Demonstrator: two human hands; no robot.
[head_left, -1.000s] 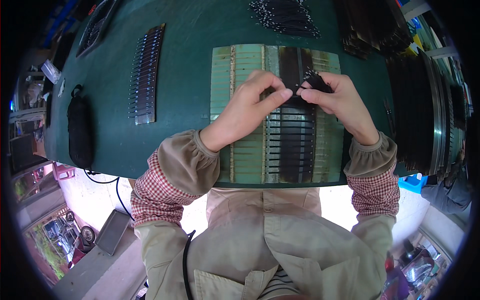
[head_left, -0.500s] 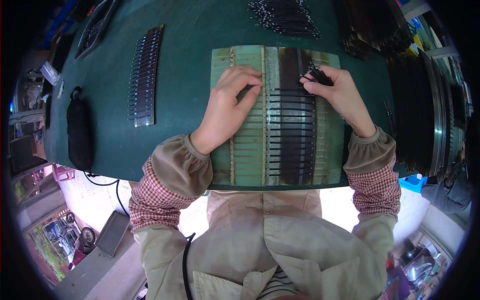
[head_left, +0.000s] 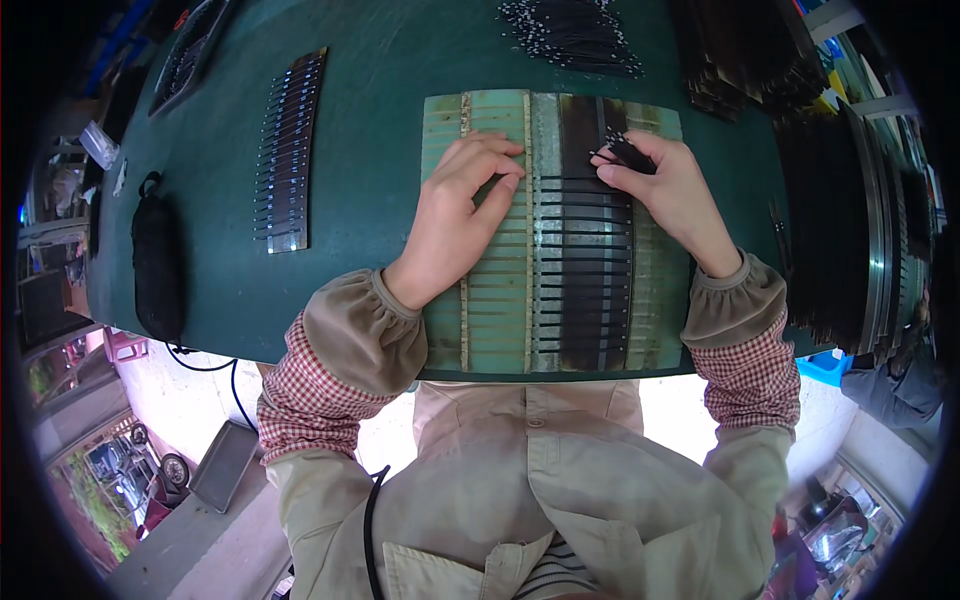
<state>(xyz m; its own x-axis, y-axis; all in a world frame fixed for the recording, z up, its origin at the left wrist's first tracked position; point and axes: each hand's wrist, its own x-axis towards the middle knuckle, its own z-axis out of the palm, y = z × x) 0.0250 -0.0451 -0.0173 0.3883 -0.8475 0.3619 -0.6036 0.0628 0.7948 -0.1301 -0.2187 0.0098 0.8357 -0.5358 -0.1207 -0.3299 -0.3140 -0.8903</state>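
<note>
A green slotted board [head_left: 495, 270] lies in front of me, with a dark strip [head_left: 592, 345] along its right half. Several thin black wires [head_left: 590, 247] lie crosswise over the strip in evenly spaced rows. My left hand [head_left: 462, 205] rests on the board's upper left part, thumb and forefinger tips brought together beside the raised ridge; whatever is between them is too small to make out. Over the strip's upper right, my right hand [head_left: 665, 180] is closed round a bundle of black wires [head_left: 630, 154] with pale tips.
A heap of similar black wires [head_left: 570, 35] lies at the back. To the left are a filled strip [head_left: 290, 155], a black pouch [head_left: 157, 262] and a tray [head_left: 190, 55]. Stacks of dark strips [head_left: 820, 220] line the right side, near a slim dark tool [head_left: 778, 235].
My right hand has shifted slightly left with the wire bundle. My left hand has stayed almost where it was.
</note>
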